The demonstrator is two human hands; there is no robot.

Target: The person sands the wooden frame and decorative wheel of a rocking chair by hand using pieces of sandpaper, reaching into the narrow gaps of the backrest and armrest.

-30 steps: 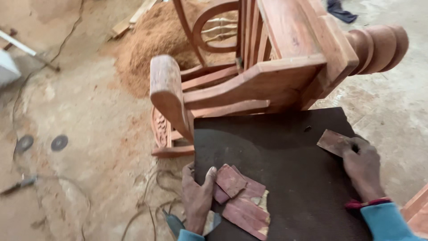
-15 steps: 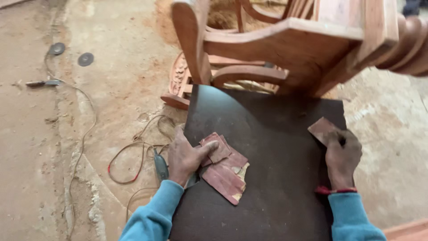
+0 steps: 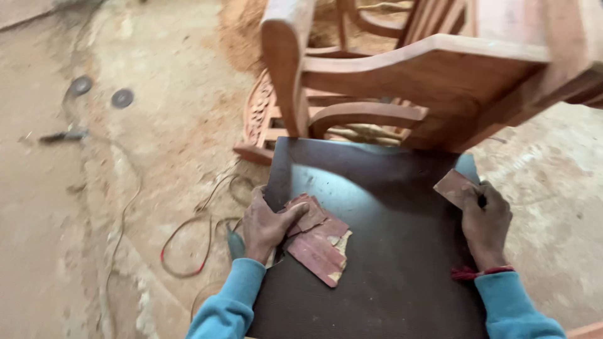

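A dark brown board [image 3: 383,251] lies flat in front of me. My left hand [image 3: 267,223] rests on the board's left edge, its thumb pressing on a small pile of reddish sandpaper pieces [image 3: 317,242]. My right hand [image 3: 487,223] sits at the board's right edge and pinches one reddish sandpaper piece [image 3: 453,187] between its fingers. Both arms wear blue sleeves; a red thread circles the right wrist. A carved reddish wooden chair [image 3: 414,75] lies tipped on its side just beyond the board.
Sawdust [image 3: 242,25] is heaped behind the chair. Wires [image 3: 188,245] loop on the dusty concrete floor to the left of the board. Two round discs [image 3: 122,97] and a small tool [image 3: 63,135] lie further left.
The view has moved in closer and lower over the board. Both hands stay on the same sandpaper pieces at the board's edges.
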